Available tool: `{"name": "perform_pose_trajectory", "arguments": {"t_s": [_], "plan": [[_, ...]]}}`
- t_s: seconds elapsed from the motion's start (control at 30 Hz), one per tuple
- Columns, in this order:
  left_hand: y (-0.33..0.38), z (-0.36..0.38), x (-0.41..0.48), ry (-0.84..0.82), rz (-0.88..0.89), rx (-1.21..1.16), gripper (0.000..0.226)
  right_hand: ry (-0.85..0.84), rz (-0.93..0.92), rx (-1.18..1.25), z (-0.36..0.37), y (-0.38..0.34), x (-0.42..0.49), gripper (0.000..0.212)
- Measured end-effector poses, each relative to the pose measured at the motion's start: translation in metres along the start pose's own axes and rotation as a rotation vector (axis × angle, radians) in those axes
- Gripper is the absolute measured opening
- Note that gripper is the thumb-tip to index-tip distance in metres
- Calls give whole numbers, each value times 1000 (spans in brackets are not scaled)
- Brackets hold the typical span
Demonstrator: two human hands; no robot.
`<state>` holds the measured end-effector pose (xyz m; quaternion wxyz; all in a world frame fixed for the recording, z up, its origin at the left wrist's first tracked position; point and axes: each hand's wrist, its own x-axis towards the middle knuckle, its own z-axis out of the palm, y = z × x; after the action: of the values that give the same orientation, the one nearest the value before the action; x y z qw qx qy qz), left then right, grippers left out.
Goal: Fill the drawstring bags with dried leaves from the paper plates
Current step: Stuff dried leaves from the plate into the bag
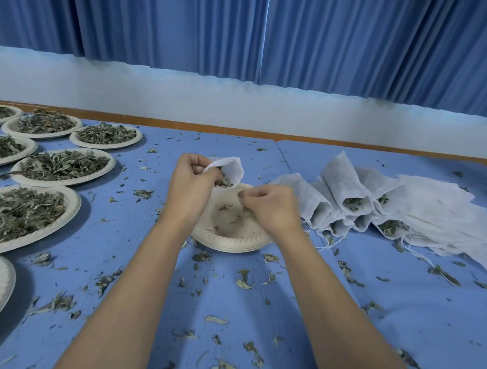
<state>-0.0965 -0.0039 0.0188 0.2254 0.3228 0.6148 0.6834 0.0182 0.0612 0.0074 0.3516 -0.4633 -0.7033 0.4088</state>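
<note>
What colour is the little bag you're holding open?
White. The bag, held by the left hand, shows best in the head view, with greenish leaves inside.

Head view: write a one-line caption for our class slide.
The left hand holds a drawstring bag open while the right hand pinches dried leaves over a nearly empty paper plate.

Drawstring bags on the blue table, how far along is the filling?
Done: a cluster of leaf-filled white fabric bags lies at right. In hand: the left hand holds a white bag open over a nearly empty paper plate while the right hand pinches leaf scraps. Left: several leaf-heaped paper plates and a pile of flat empty bags.
</note>
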Motion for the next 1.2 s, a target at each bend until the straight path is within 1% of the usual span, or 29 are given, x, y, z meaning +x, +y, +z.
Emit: {"name": "perform_pose_trajectory", "arguments": {"t_s": [0.07,0.1,0.13,0.17,0.23,0.33,0.5,0.57,0.63,0.73,0.77,0.87,0.9,1.0,1.07,1.2], "plan": [[1,2,-2,-19,-12,-26,15,-40,119,414,-14,-7,1,12],[0,3,-2,-20,-3,-15,15,-85,137,571,-19,-11,2,13],[0,5,-3,-22,14,7,16,-130,137,670,-24,-16,2,13],[-1,6,-3,-25,37,29,17,-162,124,698,-26,-20,1,12],[-2,10,-7,-35,77,56,18,-158,81,589,-25,-25,-1,14],[-2,15,-14,-69,106,70,15,-48,45,389,-15,-27,-5,18],[-3,28,-21,-120,109,41,9,167,-34,135,-3,-21,-7,22],[-5,34,-23,-146,101,25,14,209,-72,96,0,-18,-9,21],[-7,39,-25,-172,87,16,15,240,-67,158,1,-16,-7,13],[-9,39,-26,-192,75,27,13,195,18,299,0,-15,-6,13],[-9,37,-25,-197,74,50,14,156,43,338,-1,-15,-6,17],[-11,32,-23,-202,87,156,23,-21,43,388,-4,-21,-7,43],[-11,30,-23,-195,88,165,25,-75,49,391,-5,-25,-7,45],[-10,24,-20,-146,84,161,25,-188,97,470,-9,-35,-8,39],[-9,22,-18,-117,99,166,22,-218,108,473,-12,-37,-10,31],[-11,19,-15,-67,155,164,21,-191,49,280,-10,-40,-11,28]]}}
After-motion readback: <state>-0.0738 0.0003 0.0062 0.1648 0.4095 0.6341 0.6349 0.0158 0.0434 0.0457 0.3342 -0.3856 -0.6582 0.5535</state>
